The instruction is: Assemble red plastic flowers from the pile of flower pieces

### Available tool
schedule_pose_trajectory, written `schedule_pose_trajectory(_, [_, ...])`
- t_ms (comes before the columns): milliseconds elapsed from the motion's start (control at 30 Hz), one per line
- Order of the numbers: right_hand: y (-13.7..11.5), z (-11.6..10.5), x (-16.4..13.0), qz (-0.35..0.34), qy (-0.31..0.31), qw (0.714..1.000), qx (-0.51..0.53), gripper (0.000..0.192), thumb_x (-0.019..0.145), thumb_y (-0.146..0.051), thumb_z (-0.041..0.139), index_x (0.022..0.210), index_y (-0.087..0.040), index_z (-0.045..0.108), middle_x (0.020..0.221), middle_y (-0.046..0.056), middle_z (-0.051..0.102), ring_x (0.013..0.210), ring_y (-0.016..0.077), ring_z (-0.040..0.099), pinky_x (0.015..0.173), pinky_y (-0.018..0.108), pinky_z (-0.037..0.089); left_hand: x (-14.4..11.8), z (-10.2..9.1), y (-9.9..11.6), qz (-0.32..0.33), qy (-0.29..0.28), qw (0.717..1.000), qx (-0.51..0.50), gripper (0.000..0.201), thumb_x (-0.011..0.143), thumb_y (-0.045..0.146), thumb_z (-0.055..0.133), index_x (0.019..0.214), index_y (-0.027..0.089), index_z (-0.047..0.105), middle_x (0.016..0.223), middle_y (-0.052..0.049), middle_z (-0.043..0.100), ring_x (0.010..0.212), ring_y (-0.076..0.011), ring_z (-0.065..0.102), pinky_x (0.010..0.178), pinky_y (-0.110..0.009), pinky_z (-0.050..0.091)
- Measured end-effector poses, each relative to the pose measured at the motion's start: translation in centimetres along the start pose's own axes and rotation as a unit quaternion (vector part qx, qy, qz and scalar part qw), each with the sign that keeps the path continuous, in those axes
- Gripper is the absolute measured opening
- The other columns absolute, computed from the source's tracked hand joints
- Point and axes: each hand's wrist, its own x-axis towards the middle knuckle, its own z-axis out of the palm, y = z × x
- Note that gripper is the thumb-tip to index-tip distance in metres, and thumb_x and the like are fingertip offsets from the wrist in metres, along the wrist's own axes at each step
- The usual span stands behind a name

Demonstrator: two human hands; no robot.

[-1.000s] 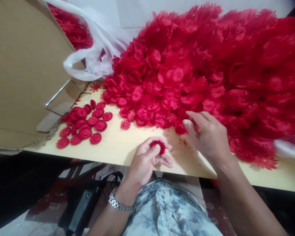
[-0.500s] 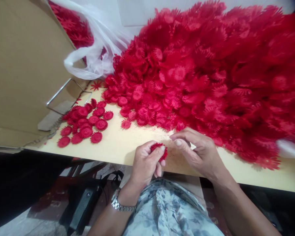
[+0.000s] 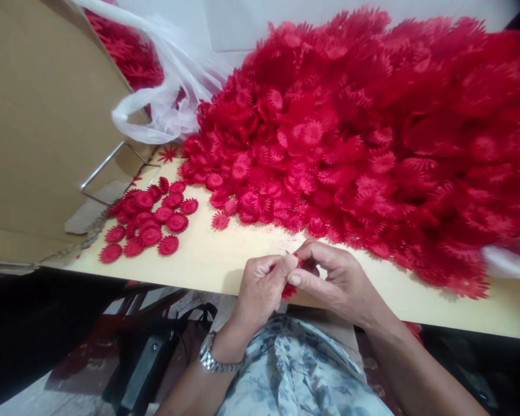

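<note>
My left hand (image 3: 264, 286), with a metal watch at the wrist, is closed round a red flower-shaped piece (image 3: 289, 291) with a toothed rim. Most of this piece is hidden by the fingers. My right hand (image 3: 340, 283) pinches the same piece at its right side, thumb and forefinger together against it. Both hands are just above the front edge of the table. To their left lies a small group of toothed red discs (image 3: 151, 234). Behind them rises a large heap of red flower-shaped cut-outs (image 3: 312, 133).
A cardboard box (image 3: 34, 127) with a wire handle (image 3: 104, 164) stands at the left. Behind it a white plastic bag (image 3: 156, 112) holds more red pieces. Another piece of clear plastic (image 3: 511, 260) lies at the right. The pale table (image 3: 216, 260) ends close to my lap.
My right hand has moved left and now meets the red piece in my left hand. The piece is tilted more and shows less. The discs lie as before.
</note>
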Motion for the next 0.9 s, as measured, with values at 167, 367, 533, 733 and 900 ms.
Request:
schedule_pose_trajectory(167, [0.6, -0.6, 0.4, -0.021, 0.071, 0.995, -0.063, 0.019, 0.086, -0.027, 0.054, 0.071, -0.017, 0.058, 0.059, -0.002, 0.054, 0.052, 0.0095, 0.049, 0.049, 0.022, 0.038, -0.2, 0.1, -0.1, -0.040, -0.017, 0.999, -0.029, 0.053, 0.082, 0.058, 0.046, 0.053, 0.014, 0.051, 0.036, 0.003, 0.046, 0.027, -0.0043, 0.039, 0.027, -0.013, 0.025])
schedule_pose_trajectory(367, [2.6, -3.3, 2.1, -0.084, 0.221, 0.883, -0.406, 0.019, 0.087, -0.022, 0.049, 0.096, -0.016, 0.065, 0.084, 0.009, 0.066, 0.075, 0.0207, 0.061, 0.065, 0.032, 0.049, 0.0, 0.3, 1.7, -0.062, -0.025, 0.980, -0.188, 0.041, 0.077, 0.054, 0.058, 0.077, 0.013, 0.057, 0.065, -0.003, 0.066, 0.042, -0.0128, 0.060, 0.039, -0.023, 0.050])
schedule_pose_trajectory(533, [2.5, -3.6, 1.8, -0.106, 0.215, 0.884, -0.402, 0.026, 0.088, -0.023, 0.048, 0.109, -0.016, 0.062, 0.097, 0.012, 0.066, 0.083, 0.0216, 0.064, 0.069, 0.033, 0.053, 0.3, 0.1, 2.1, -0.067, -0.049, 0.964, -0.254, 0.033, 0.074, 0.037, 0.067, 0.095, 0.013, 0.058, 0.083, -0.007, 0.069, 0.056, -0.0152, 0.067, 0.054, -0.027, 0.056])
schedule_pose_trajectory(733, [1.6, -2.5, 0.7, -0.104, 0.117, 0.947, -0.281, 0.021, 0.089, -0.022, 0.048, 0.102, -0.016, 0.064, 0.088, 0.008, 0.065, 0.072, 0.0146, 0.063, 0.058, 0.024, 0.050, 0.5, 0.3, 1.5, -0.066, 0.006, 0.980, -0.188, 0.021, 0.075, 0.032, 0.064, 0.077, 0.012, 0.058, 0.053, 0.001, 0.062, 0.032, -0.0091, 0.052, 0.030, -0.018, 0.042])
schedule_pose_trajectory(900, [0.7, -1.4, 0.3, -0.076, 0.064, 0.982, -0.158, 0.020, 0.090, -0.027, 0.048, 0.091, -0.017, 0.065, 0.076, 0.004, 0.064, 0.066, 0.0131, 0.060, 0.056, 0.023, 0.046, 0.5, 0.5, 1.4, -0.063, 0.031, 0.990, -0.121, 0.029, 0.074, 0.043, 0.064, 0.069, 0.016, 0.054, 0.044, 0.005, 0.055, 0.024, -0.0059, 0.043, 0.023, -0.013, 0.026])
